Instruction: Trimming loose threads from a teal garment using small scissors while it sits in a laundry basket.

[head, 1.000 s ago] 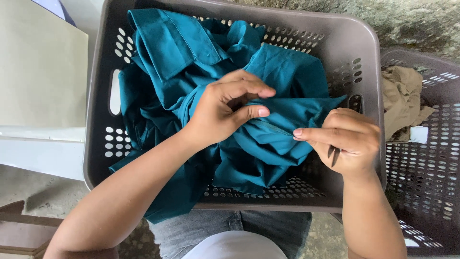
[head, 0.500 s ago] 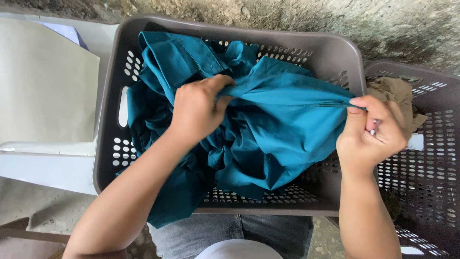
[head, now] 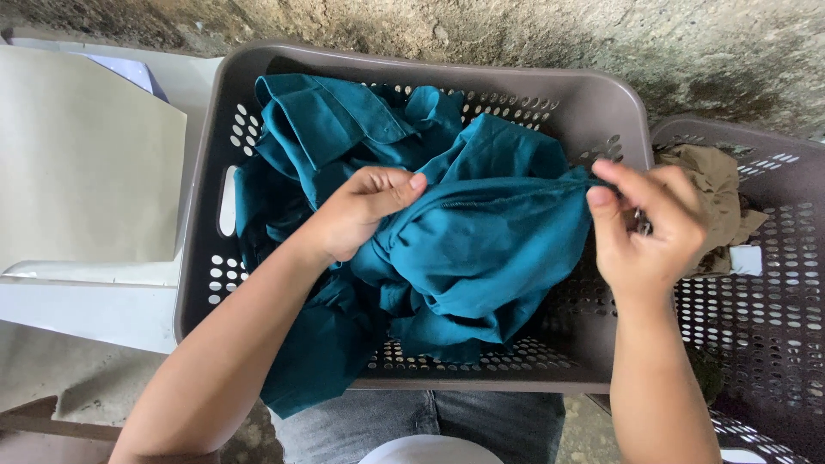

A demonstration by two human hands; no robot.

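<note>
A crumpled teal garment [head: 481, 249] fills a grey perforated laundry basket [head: 601, 103] in front of me. My left hand [head: 357, 210] pinches a fold of the teal cloth near the basket's middle. My right hand [head: 649, 228] grips the garment's edge at the basket's right rim, so the cloth is stretched taut between both hands. Part of the garment hangs over the basket's near left edge.
A second grey perforated basket [head: 773, 283] stands to the right with a tan garment [head: 713, 193] in it. A beige board [head: 86, 163] lies on a white surface at the left. A rough concrete wall [head: 516, 34] runs behind. My jeans-clad lap [head: 430, 425] sits below the basket.
My hands have spread apart: the right hand went right to the basket's rim, pulling the teal cloth taut, and the left hand shifted its pinch along the fold.
</note>
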